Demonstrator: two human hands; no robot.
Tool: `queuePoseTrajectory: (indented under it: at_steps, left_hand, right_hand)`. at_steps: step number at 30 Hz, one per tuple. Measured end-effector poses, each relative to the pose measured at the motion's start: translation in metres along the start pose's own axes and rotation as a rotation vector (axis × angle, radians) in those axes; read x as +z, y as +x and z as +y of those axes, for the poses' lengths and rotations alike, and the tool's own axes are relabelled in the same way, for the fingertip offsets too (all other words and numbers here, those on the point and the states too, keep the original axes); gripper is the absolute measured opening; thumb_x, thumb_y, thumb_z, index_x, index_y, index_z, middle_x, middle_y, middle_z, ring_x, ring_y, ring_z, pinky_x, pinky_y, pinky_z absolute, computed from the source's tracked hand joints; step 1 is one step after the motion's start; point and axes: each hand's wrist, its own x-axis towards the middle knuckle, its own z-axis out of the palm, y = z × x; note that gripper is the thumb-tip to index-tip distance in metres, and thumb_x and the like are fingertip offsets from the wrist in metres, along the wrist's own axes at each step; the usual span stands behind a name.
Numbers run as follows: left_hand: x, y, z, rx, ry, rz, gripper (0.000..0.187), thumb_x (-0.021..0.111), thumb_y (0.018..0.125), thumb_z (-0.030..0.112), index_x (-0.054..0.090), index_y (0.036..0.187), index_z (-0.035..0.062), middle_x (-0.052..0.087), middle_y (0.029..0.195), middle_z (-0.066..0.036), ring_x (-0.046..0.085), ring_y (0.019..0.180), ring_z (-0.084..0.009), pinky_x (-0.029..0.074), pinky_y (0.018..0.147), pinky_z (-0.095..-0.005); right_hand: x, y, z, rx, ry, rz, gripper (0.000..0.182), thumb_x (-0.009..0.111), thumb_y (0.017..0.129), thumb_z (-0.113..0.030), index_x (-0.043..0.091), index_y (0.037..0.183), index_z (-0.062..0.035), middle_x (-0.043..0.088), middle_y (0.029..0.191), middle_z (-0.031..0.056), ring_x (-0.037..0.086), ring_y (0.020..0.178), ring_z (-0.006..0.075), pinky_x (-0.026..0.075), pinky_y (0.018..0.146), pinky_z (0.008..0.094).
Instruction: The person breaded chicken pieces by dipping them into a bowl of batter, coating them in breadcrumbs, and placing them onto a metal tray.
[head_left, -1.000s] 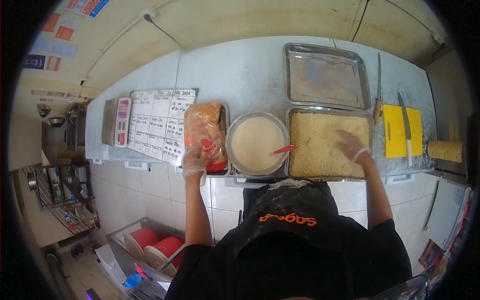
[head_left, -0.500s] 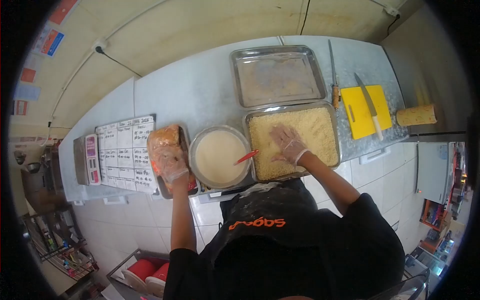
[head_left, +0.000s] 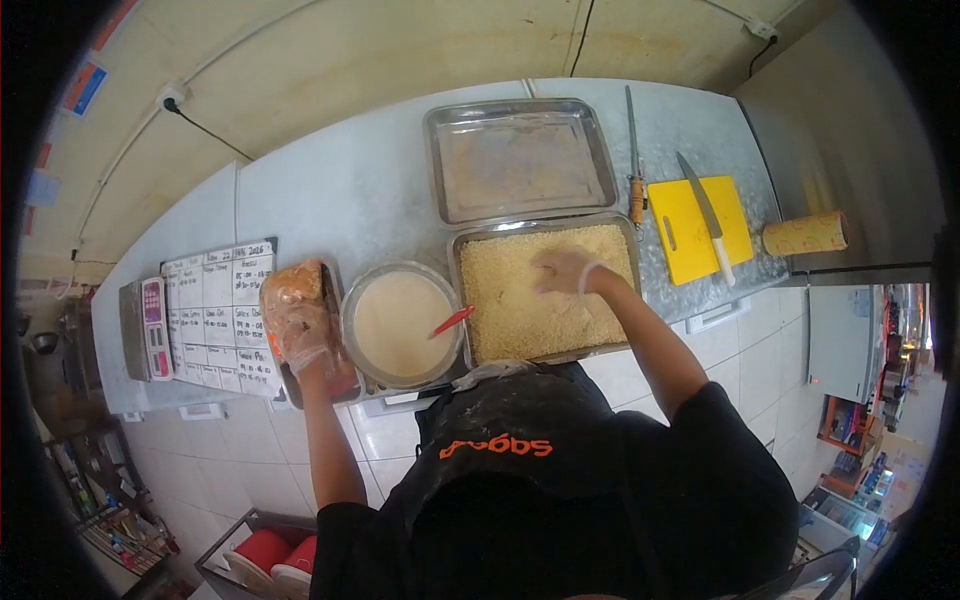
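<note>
My left hand [head_left: 304, 338], in a clear plastic glove, rests with its fingers out over a shiny, plastic-covered orange-brown package [head_left: 297, 287]. That package sits in a narrow metal tray [head_left: 336, 330]. Also gloved, my right hand [head_left: 566, 272] is over a metal tray [head_left: 458, 300] of pale yellow crumbs [head_left: 540, 325], its fingers stretched toward the left. Between the hands stands a round bowl [head_left: 350, 345] of creamy white batter [head_left: 398, 318]. A red-handled utensil [head_left: 453, 321] leans at the bowl's right side.
A bare metal tray [head_left: 522, 165] lies behind the crumbs. On the right are a sharpening rod [head_left: 636, 195], a yellow cutting board [head_left: 690, 240] with a knife [head_left: 708, 208], and a patterned roll [head_left: 806, 234]. A written whiteboard [head_left: 222, 315] and a scale [head_left: 152, 325] are at far left.
The whole view has shifted, moving the table things left. My right hand has moved up and back over the crumbs, leaving uneven marks. My left hand stays at the package.
</note>
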Motion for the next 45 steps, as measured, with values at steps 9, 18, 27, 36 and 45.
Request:
queuePoseTrajectory:
  at_steps: [9,18,27,36,45]
  left_hand:
    - [0.005,-0.019,0.005,0.074,0.208,-0.133,0.053,0.058,0.091,0.036,0.055,0.135,0.0077,0.056,0.134,-0.019,0.051,0.125,-0.0363,0.041,0.104,-0.0487]
    - [0.013,-0.006,-0.007,0.189,0.256,-0.053,0.048,0.064,0.086,0.03,0.061,0.127,0.0049,0.063,0.123,-0.02,0.06,0.113,-0.0373,0.046,0.098,-0.0467]
    - [0.039,0.0,-0.099,0.12,-0.1,-0.096,0.04,0.062,0.091,0.025,0.061,0.124,0.003,0.066,0.111,-0.016,0.065,0.099,-0.0291,0.054,0.078,-0.0374]
    - [-0.017,-0.03,-0.032,-0.306,-1.198,-0.14,0.036,0.059,0.097,0.018,0.054,0.131,0.0055,0.065,0.117,-0.012,0.068,0.091,-0.0238,0.059,0.061,-0.0267]
    - [-0.105,-0.051,0.017,-0.572,-1.215,-0.198,0.057,0.063,0.085,-0.01,0.05,0.138,0.0074,0.059,0.128,-0.013,0.062,0.111,-0.0266,0.056,0.09,-0.0355]
  right_hand:
    - [0.014,0.018,-0.024,-0.058,-0.121,-0.216,0.088,0.083,0.064,-0.049,0.054,0.132,-0.0009,0.066,0.116,0.0264,0.064,0.107,0.0392,0.05,0.091,0.0443]
    - [0.052,-0.065,-0.058,-0.306,-0.717,0.428,0.03,0.056,0.087,-0.015,0.061,0.117,-0.0144,0.064,0.106,0.0125,0.064,0.1,0.0289,0.05,0.081,0.0422]
    - [0.094,-0.1,0.046,-0.103,-0.396,0.505,0.047,0.066,0.083,-0.019,0.058,0.13,-0.0212,0.055,0.139,0.0099,0.051,0.129,0.0294,0.04,0.106,0.0472]
    - [0.081,-0.061,0.064,0.284,0.229,0.616,0.068,0.08,0.073,-0.033,0.058,0.131,-0.0034,0.06,0.13,0.0226,0.056,0.122,0.0385,0.043,0.106,0.0423]
    - [0.022,-0.034,-0.01,-0.005,0.226,0.227,0.072,0.066,0.085,-0.048,0.051,0.138,-0.0014,0.054,0.137,0.0275,0.051,0.129,0.0386,0.038,0.11,0.0399]
